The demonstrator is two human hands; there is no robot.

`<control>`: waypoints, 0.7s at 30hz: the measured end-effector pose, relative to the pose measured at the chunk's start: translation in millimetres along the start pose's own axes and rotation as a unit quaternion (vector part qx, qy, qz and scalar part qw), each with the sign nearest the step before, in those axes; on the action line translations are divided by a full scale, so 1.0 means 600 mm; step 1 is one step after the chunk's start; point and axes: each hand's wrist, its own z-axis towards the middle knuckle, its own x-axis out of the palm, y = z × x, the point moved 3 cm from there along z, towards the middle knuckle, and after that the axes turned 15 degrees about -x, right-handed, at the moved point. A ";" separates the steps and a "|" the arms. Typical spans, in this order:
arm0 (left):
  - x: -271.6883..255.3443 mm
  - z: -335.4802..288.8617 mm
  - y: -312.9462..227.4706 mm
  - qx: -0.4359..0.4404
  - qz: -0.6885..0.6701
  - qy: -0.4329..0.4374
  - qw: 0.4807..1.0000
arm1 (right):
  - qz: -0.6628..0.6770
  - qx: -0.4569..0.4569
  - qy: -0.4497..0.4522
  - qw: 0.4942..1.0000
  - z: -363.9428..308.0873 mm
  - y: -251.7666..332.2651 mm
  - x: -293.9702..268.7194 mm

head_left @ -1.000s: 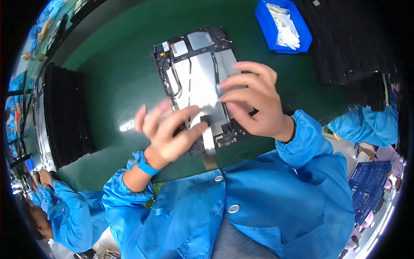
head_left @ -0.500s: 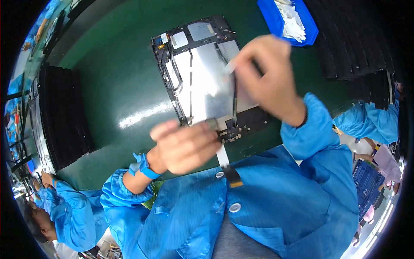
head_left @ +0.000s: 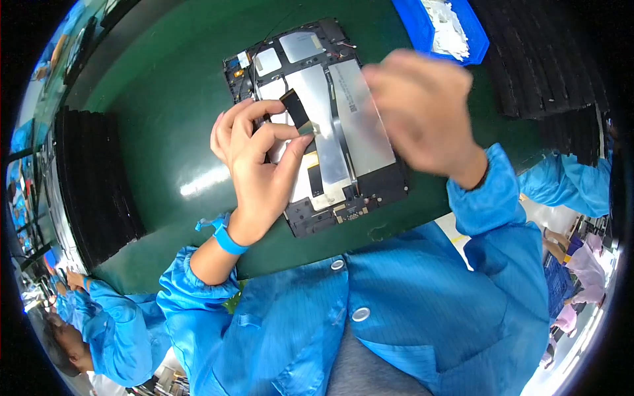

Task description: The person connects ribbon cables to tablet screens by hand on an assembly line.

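An opened tablet (head_left: 343, 125), black-framed with silver shielding plates, lies on the green mat (head_left: 165, 119). My left hand (head_left: 254, 158) rests on its left half and pinches a flat ribbon cable (head_left: 296, 111), dark with a pale end, bending it up over the plates. My right hand (head_left: 419, 112) hovers blurred above the tablet's right side, fingers loosely spread; nothing shows in it. A blue strap circles my left wrist.
A blue bin (head_left: 446, 23) with white pieces sits at the top. Black foam trays (head_left: 548, 66) stack at the right and more dark trays (head_left: 92, 185) at the left. Other people in blue coats sit at lower left (head_left: 105, 323) and at the right (head_left: 568, 181).
My left hand moved up from the tablet's lower edge onto its left half and lifted the ribbon cable. My right hand swung from the top edge toward the tablet's right side.
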 end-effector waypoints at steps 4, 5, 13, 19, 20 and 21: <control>0.001 -0.003 0.001 -0.029 0.021 -0.005 0.999 | 0.193 -0.138 0.044 0.971 -0.002 0.082 0.031; 0.001 -0.003 0.001 -0.032 0.029 -0.005 0.999 | 0.235 -0.141 0.067 0.959 -0.002 0.090 0.033; 0.007 0.001 -0.003 -0.035 0.043 0.012 0.998 | 0.228 -0.009 0.094 0.969 0.022 0.059 0.048; -0.001 -0.001 0.001 -0.040 0.012 -0.039 0.998 | 0.114 0.142 -0.037 0.983 0.008 0.035 0.017; -0.004 -0.002 -0.003 -0.018 0.058 -0.017 0.998 | 0.144 0.180 -0.030 0.973 0.000 0.036 0.028; -0.005 -0.001 -0.006 0.007 0.105 0.006 0.994 | 0.144 0.177 -0.031 0.973 -0.006 0.042 0.032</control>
